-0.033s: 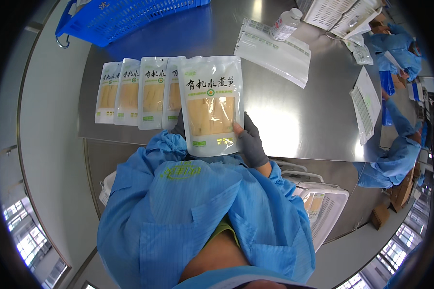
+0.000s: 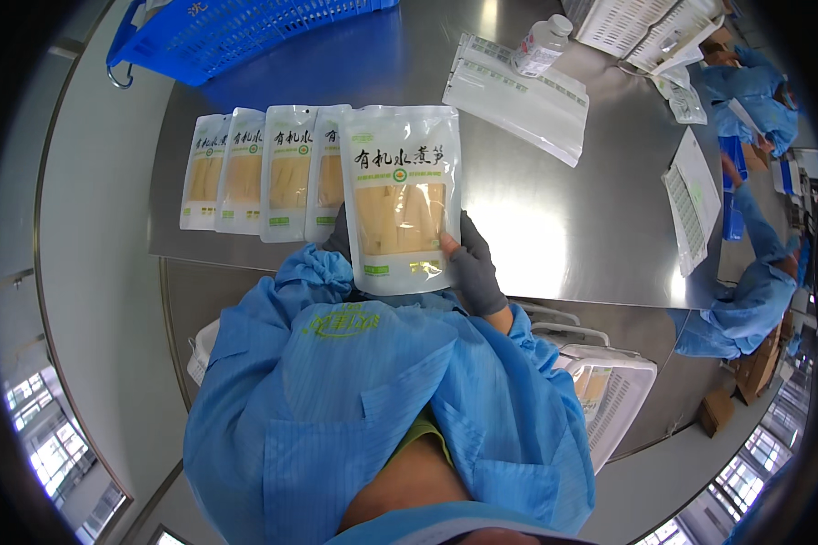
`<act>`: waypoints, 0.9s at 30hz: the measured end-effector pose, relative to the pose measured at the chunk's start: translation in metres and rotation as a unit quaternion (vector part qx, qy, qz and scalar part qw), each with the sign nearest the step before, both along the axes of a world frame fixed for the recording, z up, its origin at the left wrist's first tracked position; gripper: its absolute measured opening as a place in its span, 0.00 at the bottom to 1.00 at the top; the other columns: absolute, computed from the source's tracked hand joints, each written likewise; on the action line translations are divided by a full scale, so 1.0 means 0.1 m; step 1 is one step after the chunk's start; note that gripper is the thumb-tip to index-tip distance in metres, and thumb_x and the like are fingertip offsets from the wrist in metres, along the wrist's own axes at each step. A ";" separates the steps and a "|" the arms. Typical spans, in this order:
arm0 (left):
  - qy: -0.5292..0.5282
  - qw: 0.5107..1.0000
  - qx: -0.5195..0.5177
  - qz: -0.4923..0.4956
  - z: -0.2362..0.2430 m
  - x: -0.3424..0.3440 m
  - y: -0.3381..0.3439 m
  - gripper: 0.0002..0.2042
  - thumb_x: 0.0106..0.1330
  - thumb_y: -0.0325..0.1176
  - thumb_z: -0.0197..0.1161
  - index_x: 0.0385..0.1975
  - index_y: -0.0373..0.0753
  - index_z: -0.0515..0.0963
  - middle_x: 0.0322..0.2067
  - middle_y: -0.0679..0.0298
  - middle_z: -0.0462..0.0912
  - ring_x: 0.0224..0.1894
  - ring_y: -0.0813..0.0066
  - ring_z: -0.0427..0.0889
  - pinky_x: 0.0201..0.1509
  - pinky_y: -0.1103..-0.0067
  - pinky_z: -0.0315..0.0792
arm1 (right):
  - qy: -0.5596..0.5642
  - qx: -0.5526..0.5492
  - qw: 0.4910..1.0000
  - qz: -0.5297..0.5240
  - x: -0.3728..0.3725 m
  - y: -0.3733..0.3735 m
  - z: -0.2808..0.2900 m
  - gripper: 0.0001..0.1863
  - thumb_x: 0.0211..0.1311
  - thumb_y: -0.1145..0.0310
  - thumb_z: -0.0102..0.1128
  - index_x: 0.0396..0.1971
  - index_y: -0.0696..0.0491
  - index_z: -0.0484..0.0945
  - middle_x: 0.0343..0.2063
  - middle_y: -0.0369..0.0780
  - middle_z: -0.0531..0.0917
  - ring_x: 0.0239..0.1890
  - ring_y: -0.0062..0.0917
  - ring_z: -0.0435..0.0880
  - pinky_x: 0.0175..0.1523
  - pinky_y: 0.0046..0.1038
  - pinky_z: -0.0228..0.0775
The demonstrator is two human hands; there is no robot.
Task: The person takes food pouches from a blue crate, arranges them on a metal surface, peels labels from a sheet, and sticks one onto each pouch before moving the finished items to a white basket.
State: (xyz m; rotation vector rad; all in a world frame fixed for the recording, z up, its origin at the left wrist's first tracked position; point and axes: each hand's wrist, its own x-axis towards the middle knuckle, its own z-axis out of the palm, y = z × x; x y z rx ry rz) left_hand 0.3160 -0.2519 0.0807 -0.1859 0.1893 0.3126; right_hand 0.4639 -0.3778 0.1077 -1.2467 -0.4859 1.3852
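A white pouch (image 2: 407, 274) with a clear window, showing pale yellow food pieces, is upright in front of my chest. My right hand (image 2: 478, 277), in a grey glove with bare fingertips, grips its right edge, the thumb lying on the front. Behind the left edge shows a dark-gloved bit of my left hand (image 2: 338, 238); its fingers are hidden by the pouch. To the left, several matching pouches (image 2: 288, 218) lie in an overlapping row on the metal table (image 2: 364, 73), the rightmost partly covered by the held one.
A blue crate (image 2: 264, 36) stands at the far left. Flat white printed bags (image 2: 527, 113) and a bottle (image 2: 543, 45) lie beyond my right hand, white baskets (image 2: 636, 32) behind. A white basket (image 2: 623, 391) with pouches sits below the table edge. Co-workers (image 2: 745, 300) are at right.
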 end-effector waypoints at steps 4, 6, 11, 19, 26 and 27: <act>0.226 0.946 0.231 0.016 0.13 0.03 0.11 0.30 0.74 0.54 0.38 0.67 0.39 0.59 0.63 0.55 0.66 0.64 0.62 0.67 0.66 0.66 0.65 | -0.014 0.011 0.999 -0.026 0.11 -0.05 -0.13 0.26 0.66 0.66 0.54 0.61 0.61 0.66 0.49 0.44 0.78 0.49 0.27 0.77 0.54 0.26 0.69; 0.325 0.893 0.311 0.024 0.15 0.05 0.12 0.29 0.75 0.54 0.37 0.67 0.38 0.59 0.63 0.55 0.66 0.64 0.63 0.67 0.67 0.67 0.65 | 0.009 -0.004 0.999 -0.043 0.18 -0.05 -0.21 0.25 0.65 0.68 0.54 0.60 0.61 0.67 0.48 0.44 0.79 0.47 0.27 0.77 0.52 0.26 0.70; 0.358 0.842 0.377 0.139 -0.01 0.14 0.18 0.25 0.76 0.47 0.39 0.65 0.36 0.62 0.61 0.55 0.69 0.61 0.66 0.70 0.66 0.74 0.63 | 0.056 -0.014 0.996 -0.070 0.33 0.01 -0.40 0.23 0.63 0.70 0.54 0.58 0.62 0.69 0.46 0.43 0.80 0.44 0.24 0.78 0.50 0.26 0.72; 0.479 0.119 0.869 -0.044 -0.02 -0.34 0.60 0.36 0.54 0.54 0.64 0.64 0.47 0.67 0.68 0.52 0.57 0.70 0.45 0.51 0.71 0.44 0.35 | -0.579 -0.201 0.765 0.198 0.53 0.31 -0.32 0.24 0.62 0.48 0.55 0.47 0.52 0.70 0.23 0.49 0.83 0.28 0.47 0.83 0.32 0.45 0.73; 0.440 0.090 0.890 -0.081 -0.04 -0.11 0.46 0.32 0.52 0.52 0.66 0.59 0.51 0.73 0.65 0.52 0.62 0.69 0.40 0.52 0.70 0.42 0.40 | -0.639 -0.132 0.735 0.185 0.79 0.42 -0.21 0.15 0.61 0.50 0.55 0.36 0.46 0.79 0.25 0.41 0.83 0.27 0.41 0.84 0.32 0.41 0.75; 0.438 0.083 0.892 -0.082 -0.04 -0.08 0.47 0.31 0.52 0.52 0.66 0.58 0.51 0.74 0.65 0.52 0.62 0.69 0.40 0.52 0.70 0.42 0.41 | -0.633 -0.110 0.750 0.156 0.90 0.47 -0.22 0.13 0.60 0.54 0.57 0.35 0.47 0.78 0.28 0.41 0.83 0.29 0.40 0.84 0.33 0.41 0.74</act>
